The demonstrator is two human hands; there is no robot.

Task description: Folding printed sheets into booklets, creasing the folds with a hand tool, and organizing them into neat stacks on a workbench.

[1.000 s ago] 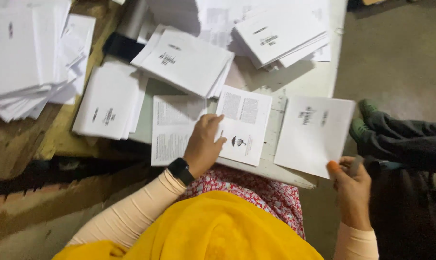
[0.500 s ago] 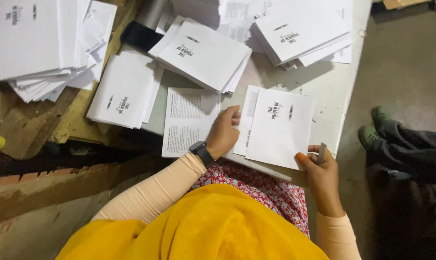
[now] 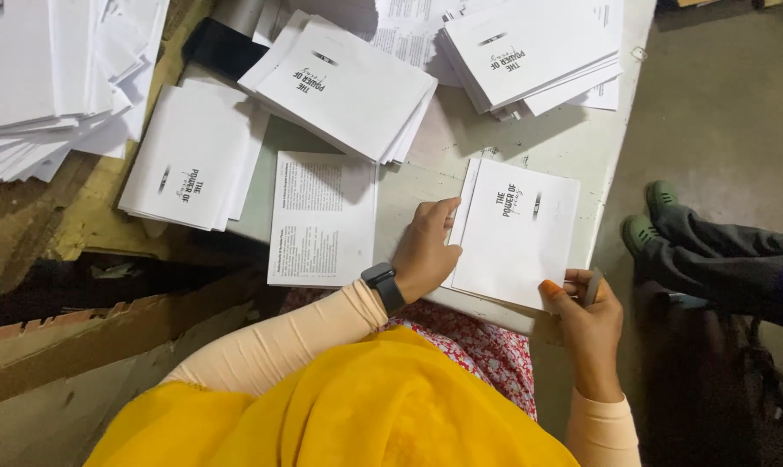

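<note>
1. We see a white folded booklet lying flat on the pale table, near its front edge, between the two hands.
2. Our left hand rests on the booklet's left edge, fingers curled over it and pressing down.
3. Our right hand pinches the booklet's lower right corner, thumb on top; it also holds a small grey tool.
4. Just left lies a printed sheet; further back sit stacks of like booklets.
5. A seated person's green shoes show at the right.
</note>
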